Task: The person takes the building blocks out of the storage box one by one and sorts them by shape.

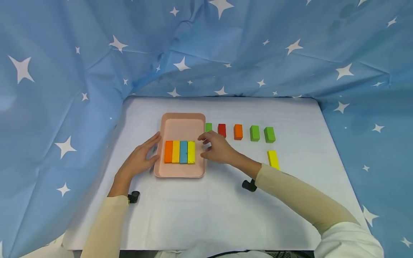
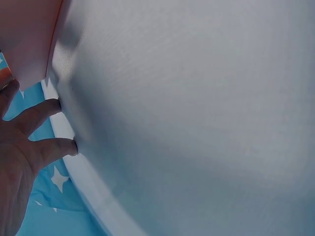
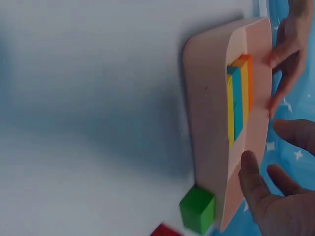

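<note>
So rn the person's got a pink tray (image 1: pixel 183 123) sitting on the white table (image 1: pixel 226 200), w/ four long blocks lying side by side in it: orange block (image 1: pixel 168 151), a yellow-orange one, blue block (image 1: pixel 183 152), then yellow block (image 1: pixel 191 152). They're touching each other, packed toward the near half of the tray.

Left hand (image 1: pixel 139 158) is resting flat against the tray's left edge, fingers straight and relaxed, not gripping anything, basically just bracing it. Right hand (image 1: pixel 217 146) is hovering just beside the tray's right rim, fingers loosely curved, holding nothing afaict. The right wrist view is showing those fingertips (image 3: pixel 251 169) near the rim but apart from the blocks.

Loose pieces are sitting in a row past the right hand: a small green block (image 1: pixel 208 127) right next to the tray, red block (image 1: pixel 222 130), orange cube (image 1: pixel 238 131), two more green blocks (image 1: pixel 262 133), plus a yellow piece (image 1: pixel 273 159) nearer the right sleeve.

If it were me doing this bit: keep that left palm steady on the rim so the tray isn't sliding, pinch whichever block by its long sides, and lower it flush against the yellow one instead of dropping it, bc a nudge will prob knock the row crooked. Stay low going over the rim too.
</note>
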`<state>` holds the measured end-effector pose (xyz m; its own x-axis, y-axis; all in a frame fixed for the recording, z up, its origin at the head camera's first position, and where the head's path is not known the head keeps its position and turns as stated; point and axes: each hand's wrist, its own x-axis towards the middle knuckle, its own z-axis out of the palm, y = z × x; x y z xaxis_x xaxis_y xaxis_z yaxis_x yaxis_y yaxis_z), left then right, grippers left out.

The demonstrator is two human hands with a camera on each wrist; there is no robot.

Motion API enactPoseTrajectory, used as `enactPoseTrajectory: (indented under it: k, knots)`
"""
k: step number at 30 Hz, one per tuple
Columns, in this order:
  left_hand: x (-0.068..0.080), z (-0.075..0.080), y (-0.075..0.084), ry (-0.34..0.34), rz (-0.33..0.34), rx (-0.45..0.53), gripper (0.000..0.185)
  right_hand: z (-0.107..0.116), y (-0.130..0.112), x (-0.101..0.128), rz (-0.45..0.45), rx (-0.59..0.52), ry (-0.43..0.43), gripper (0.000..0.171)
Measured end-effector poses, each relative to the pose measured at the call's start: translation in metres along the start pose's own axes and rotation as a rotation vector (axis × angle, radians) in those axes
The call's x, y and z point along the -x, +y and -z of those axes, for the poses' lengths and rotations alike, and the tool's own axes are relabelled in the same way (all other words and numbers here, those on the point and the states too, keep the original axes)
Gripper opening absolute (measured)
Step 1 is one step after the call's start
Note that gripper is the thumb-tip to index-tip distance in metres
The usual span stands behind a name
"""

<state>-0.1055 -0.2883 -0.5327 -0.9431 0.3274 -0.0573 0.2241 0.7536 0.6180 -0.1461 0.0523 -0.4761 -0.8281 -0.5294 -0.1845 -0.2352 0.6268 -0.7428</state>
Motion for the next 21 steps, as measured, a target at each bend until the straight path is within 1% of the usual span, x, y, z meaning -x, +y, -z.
enactPoseTrajectory:
  k: [2, 5, 8, 10, 12, 15, 21]
  knots:
    - [0.0, 0.0, 0.0, -0.003, 0.004, 0.004, 0.074, -0.011, -0.009, -0.012, -0.021, 0.025, -0.013, 0.06]
    - [-0.001, 0.0, -0.001, -0.002, 0.004, 0.005, 0.074, -0.025, -0.019, -0.025, -0.071, 0.1, -0.04, 0.071]
    - [-0.001, 0.0, -0.001, 0.001, 0.0, 0.008, 0.074, -0.037, -0.026, -0.034, -0.14, 0.164, -0.065, 0.083]
    - [-0.001, -0.001, -0.001, 0.003, 0.0, 0.007, 0.074, -0.043, -0.029, -0.038, -0.174, 0.201, -0.083, 0.087]
    - [0.0, -0.001, -0.001, 0.005, 0.001, 0.006, 0.073, -0.049, -0.032, -0.041, -0.193, 0.238, -0.099, 0.085]
    - [0.0, -0.001, -0.001, -0.001, 0.002, 0.004, 0.073, -0.055, -0.032, -0.043, -0.197, 0.292, -0.117, 0.081]
    - [0.0, 0.0, -0.001, 0.005, -0.028, 0.009, 0.072, -0.061, -0.034, -0.045, -0.195, 0.327, -0.102, 0.08]
